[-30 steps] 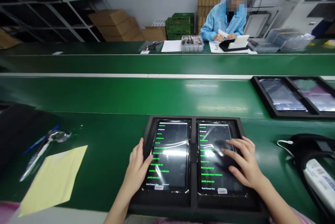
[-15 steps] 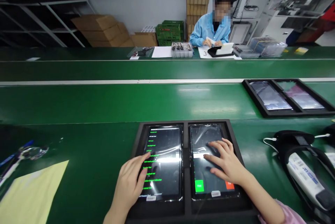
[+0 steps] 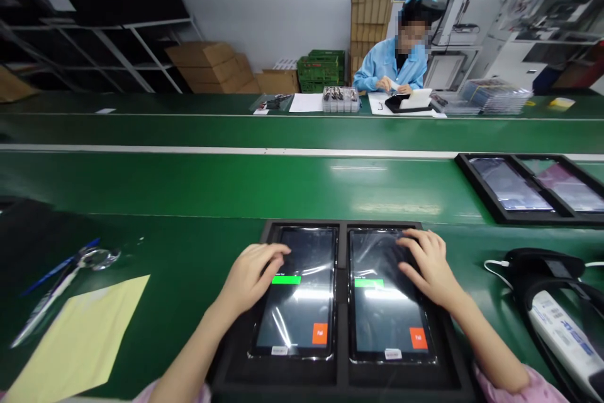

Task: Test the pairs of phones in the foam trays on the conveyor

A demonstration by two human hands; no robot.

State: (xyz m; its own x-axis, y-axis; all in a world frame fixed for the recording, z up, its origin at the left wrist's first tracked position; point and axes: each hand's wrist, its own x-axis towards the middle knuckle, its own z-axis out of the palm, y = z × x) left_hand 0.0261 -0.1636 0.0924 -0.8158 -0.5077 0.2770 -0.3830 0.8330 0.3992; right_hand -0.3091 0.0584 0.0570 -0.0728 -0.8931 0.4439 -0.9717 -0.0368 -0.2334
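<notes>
A black tray (image 3: 342,378) lies on the green bench in front of me with two tablets side by side. The left tablet (image 3: 297,309) shows a green bar and an orange Fail button. The right tablet (image 3: 384,312) shows the same. My left hand (image 3: 250,276) rests on the upper left part of the left tablet, fingers together and curved onto the glass. My right hand (image 3: 427,264) lies over the upper right part of the right tablet, fingers bent down on the screen. Neither hand holds anything.
A yellow sheet (image 3: 80,337), pens (image 3: 51,283) and a black mat lie at the left. A second tray of tablets (image 3: 533,186) sits on the belt at the right, and a black device with a white cable (image 3: 552,302) beside me. Another person in blue (image 3: 391,63) works across the line.
Both hands moved from the lower and middle parts of the screens up to their top areas. The green text menus gave way to a screen with a green bar and an orange Fail button.
</notes>
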